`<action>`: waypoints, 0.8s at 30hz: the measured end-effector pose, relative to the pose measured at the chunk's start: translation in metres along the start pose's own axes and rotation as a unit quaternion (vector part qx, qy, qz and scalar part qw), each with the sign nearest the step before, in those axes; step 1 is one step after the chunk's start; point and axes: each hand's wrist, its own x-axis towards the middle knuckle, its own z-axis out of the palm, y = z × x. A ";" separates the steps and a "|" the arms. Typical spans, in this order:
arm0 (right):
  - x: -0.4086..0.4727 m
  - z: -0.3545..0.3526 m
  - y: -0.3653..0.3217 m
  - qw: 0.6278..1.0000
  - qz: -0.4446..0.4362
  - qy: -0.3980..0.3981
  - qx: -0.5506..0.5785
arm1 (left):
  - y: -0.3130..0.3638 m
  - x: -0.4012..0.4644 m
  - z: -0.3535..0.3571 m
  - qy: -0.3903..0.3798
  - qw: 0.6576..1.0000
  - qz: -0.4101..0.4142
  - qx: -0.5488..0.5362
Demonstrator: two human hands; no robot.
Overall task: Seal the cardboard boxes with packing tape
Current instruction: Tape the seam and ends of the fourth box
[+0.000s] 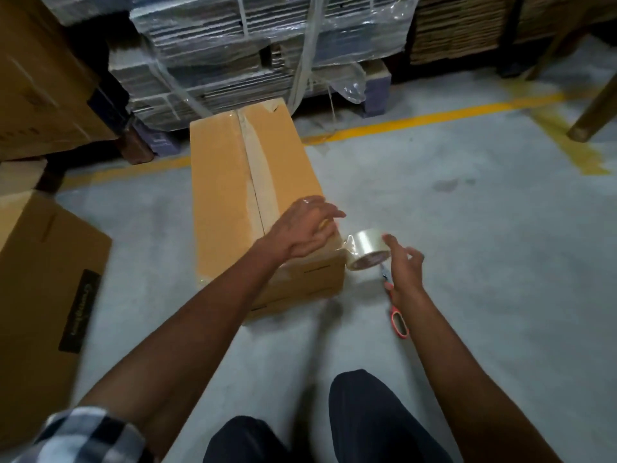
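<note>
a person crouches on a grey floor [467, 228], seen from a head camera. at the centre of the frame sits a long box [227, 182], its top seam already covered by a strip of clear tape running from the far end toward the near end. the left hand [300, 228] lies on the box's near right corner, fingers mostly straight, apparently pressing the tape end down so it sticks. just right of that corner, the right hand [404, 265] holds the roll [365, 250] with thumb and fingers around its side; a short stretch of tape links roll and box, seemingly kept taut for cutting. scissors [397, 315] with orange handles lie on the floor under the right wrist, within easy reach. the box is plain tan, glossy where taped, with a wrinkled tape patch at its far end. another box [43, 279] stands at the left edge.
</note>
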 end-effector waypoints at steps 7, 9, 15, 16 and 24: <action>-0.002 0.012 0.013 0.957 0.020 -0.186 0.223 | 0.023 0.079 0.031 -0.247 0.961 -0.100 0.068; 0.001 0.006 0.015 0.972 -0.034 -0.141 0.185 | 0.029 0.093 0.029 -0.295 0.944 -0.147 0.026; 0.004 -0.010 0.012 0.981 -0.184 -0.037 0.050 | 0.049 0.120 0.031 -0.421 0.860 -0.256 -0.132; 0.005 -0.011 0.011 0.980 -0.185 -0.037 0.058 | 0.052 0.121 0.033 -0.426 0.856 -0.260 -0.140; 0.024 -0.020 0.026 0.977 -0.171 -0.086 0.088 | 0.033 0.120 0.047 -0.411 0.830 -0.260 -0.275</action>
